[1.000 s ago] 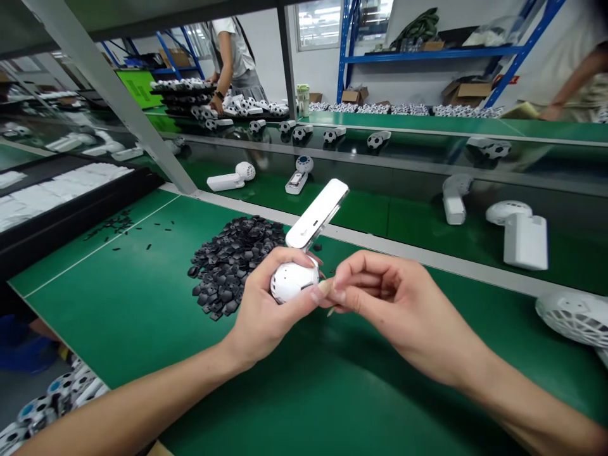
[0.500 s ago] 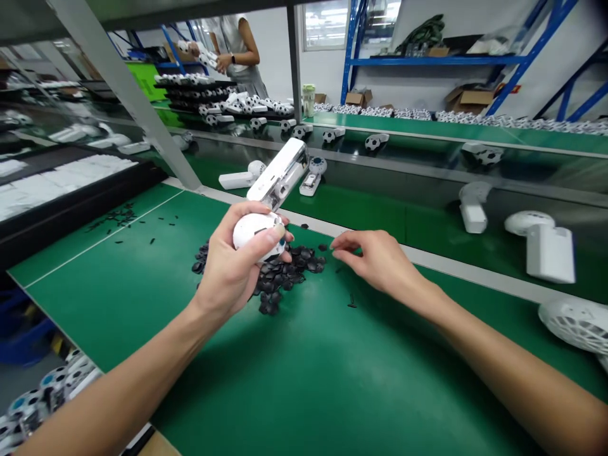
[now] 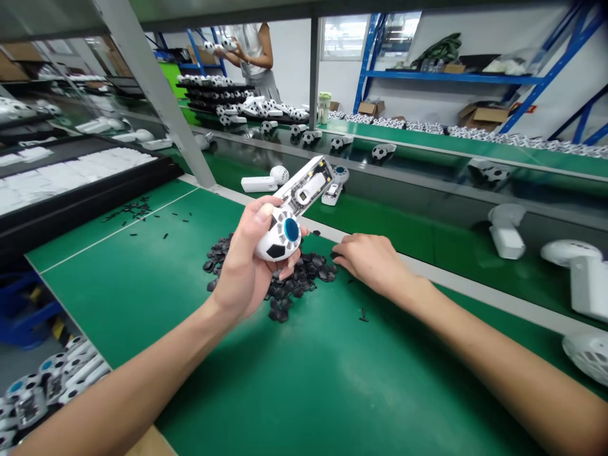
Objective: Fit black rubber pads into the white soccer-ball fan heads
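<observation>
Left hand [image 3: 240, 269] curls firmly around a glossy white plastic handheld fan [image 3: 280, 235], its rounded soccer-ball head, slotted around a blue hub, cupped in the palm above the worktop. Its open handle shell [image 3: 304, 187] angles away, showing inner parts. Right hand [image 3: 370, 261] lies relaxed, fingers loosely together, just beside a heap of matte black pentagonal pieces [image 3: 304, 278] on the smooth green worktop [image 3: 304, 380].

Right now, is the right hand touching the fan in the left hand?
Apart. The head view shows the right hand stopping short of the football-patterned fan, with black pieces in the gap. Only the left hand holds the fan.
</observation>
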The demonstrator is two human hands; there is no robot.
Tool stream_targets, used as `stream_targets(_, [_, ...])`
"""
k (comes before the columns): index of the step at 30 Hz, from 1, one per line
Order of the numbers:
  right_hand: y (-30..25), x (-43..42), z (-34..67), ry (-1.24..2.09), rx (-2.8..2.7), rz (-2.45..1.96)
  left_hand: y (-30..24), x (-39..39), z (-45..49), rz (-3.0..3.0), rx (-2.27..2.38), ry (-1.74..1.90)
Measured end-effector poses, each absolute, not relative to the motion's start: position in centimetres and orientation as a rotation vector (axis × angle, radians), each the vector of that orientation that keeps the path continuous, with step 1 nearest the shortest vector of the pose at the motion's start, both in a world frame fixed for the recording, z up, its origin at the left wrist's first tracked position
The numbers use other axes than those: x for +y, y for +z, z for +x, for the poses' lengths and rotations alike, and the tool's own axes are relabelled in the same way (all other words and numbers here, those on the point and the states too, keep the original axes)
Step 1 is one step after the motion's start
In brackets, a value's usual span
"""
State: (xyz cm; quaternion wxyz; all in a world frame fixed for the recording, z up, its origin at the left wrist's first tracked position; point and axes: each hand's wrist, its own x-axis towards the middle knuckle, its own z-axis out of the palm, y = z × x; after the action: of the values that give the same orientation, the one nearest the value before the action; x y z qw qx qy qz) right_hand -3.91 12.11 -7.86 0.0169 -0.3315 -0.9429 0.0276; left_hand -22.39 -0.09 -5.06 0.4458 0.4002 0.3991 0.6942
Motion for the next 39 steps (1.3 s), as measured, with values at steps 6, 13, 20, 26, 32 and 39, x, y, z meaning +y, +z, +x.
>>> stream_targets(6, [-7.4, 12.5, -4.3, -0.016, -3.044, -0.879, -5.4, -0.1, -22.5, 0.976, 0.965, 1.631])
stream_targets(13, [-8.5, 14.3, -5.6, 0.141, -2.963, -0.775, -5.5, 0.0, -22.3, 0.835, 0.986, 1.538])
stream_targets(20, [-6.1, 13.8, -4.3, 0.428, -2.662, -0.692, -5.6, 0.1, -22.8, 0.719, 0.957, 1.477])
stream_targets(26, [-3.8, 10.2, -0.7, 1.367, -1.963, -0.672, -6.4, -0.1, -21.6, 0.841, 0.947, 1.485])
stream_targets(32, [-3.0, 7.8, -1.5, 1.952, -1.39, -0.729, -8.2, -0.4, -20.6, 1.115, 1.088, 1.532])
stream_targets(39, [-4.1, 6.6, -2.7, 2.083, -1.286, -0.804, -9.2, -0.7, -20.4, 1.196, 1.212, 1.633])
